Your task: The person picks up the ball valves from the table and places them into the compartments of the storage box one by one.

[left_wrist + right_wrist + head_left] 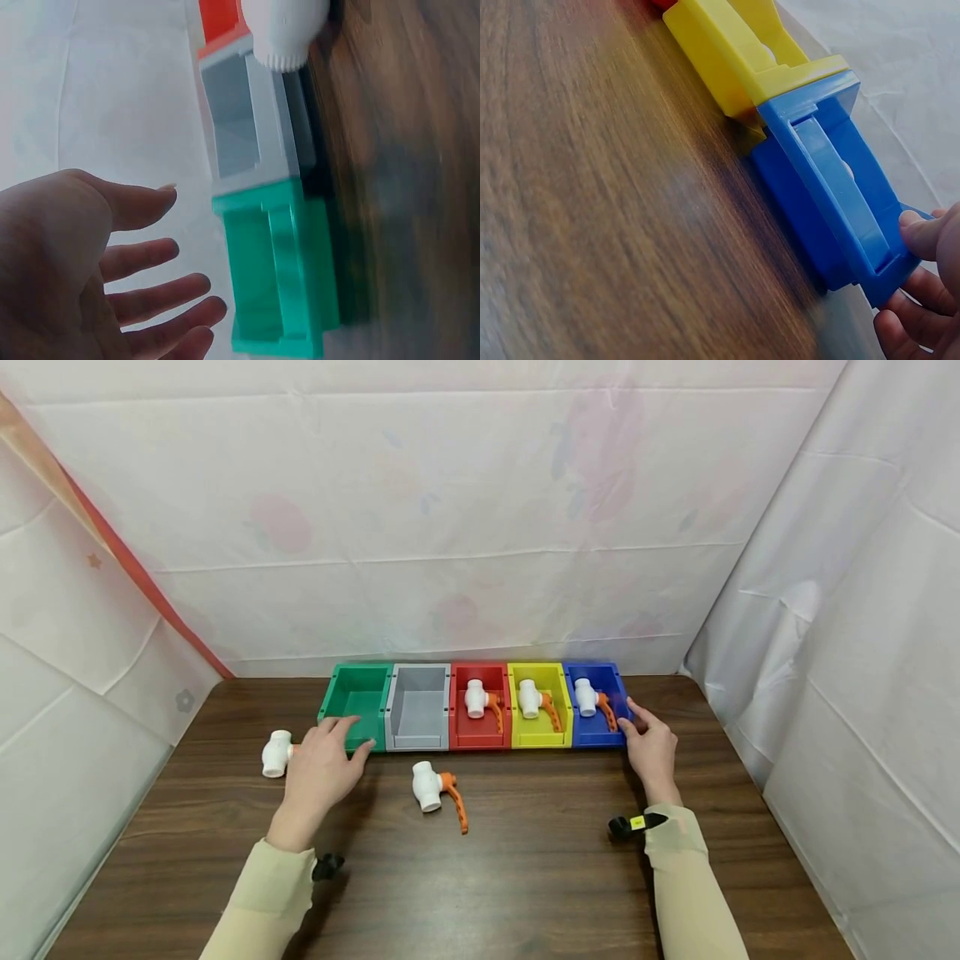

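My left hand is held over the front left corner of the green bin, fingers spread, with nothing in it. In the left wrist view its fingers stand apart beside the green bin. My right hand grips the right wall of the blue bin, thumb at the inner edge and fingers outside. The right wrist view shows the thumb on that blue rim. White ball valves with orange handles lie in the blue, yellow and red bins, such as the ball valve in the blue one.
The grey bin, red bin and yellow bin complete the row along the back edge. One ball valve lies on the wooden table in front; another ball valve lies left of my left hand. A white curtain hangs behind.
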Available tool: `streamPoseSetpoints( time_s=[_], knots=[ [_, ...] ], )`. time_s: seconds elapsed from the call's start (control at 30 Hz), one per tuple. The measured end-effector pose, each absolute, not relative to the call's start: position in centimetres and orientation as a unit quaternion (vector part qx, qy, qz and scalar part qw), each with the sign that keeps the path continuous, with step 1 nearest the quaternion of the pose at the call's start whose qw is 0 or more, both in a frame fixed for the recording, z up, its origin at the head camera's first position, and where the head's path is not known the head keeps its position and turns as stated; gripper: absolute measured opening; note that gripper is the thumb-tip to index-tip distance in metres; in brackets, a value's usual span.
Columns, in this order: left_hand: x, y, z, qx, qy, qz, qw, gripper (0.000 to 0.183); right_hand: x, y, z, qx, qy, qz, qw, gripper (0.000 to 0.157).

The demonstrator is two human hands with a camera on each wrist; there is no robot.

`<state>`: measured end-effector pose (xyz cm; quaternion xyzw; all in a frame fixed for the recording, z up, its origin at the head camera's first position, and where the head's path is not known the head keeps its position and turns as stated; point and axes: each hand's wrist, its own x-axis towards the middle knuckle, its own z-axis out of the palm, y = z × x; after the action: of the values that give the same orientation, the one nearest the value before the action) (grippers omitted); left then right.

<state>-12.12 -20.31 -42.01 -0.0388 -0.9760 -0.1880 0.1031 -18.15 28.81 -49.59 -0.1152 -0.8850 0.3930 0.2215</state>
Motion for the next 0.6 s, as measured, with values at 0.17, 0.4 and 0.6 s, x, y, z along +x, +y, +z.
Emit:
streamPoseSetpoints(
  time_s=[0.17,0.4,0.6],
  knots=[
    [-12.2,-19.0,-42.8,-0.066,-0.975,-0.190,0.089,0.048,-18.3,28.8,-49.6,-0.115,-0.888,0.390,0.214,0.042],
    [-12.1,-16.9,-43.9,-0.108,-0.975,-0.181,0.074,0.046,-18.3,28.6,-49.4,-0.122,-0.887,0.392,0.211,0.042],
    [-11.6,-15.2,-44.4,-0.140,-0.975,-0.166,0.045,0.049,-18.0,28.7,-49.4,-0.122,-0.887,0.391,0.211,0.042]
  ],
)
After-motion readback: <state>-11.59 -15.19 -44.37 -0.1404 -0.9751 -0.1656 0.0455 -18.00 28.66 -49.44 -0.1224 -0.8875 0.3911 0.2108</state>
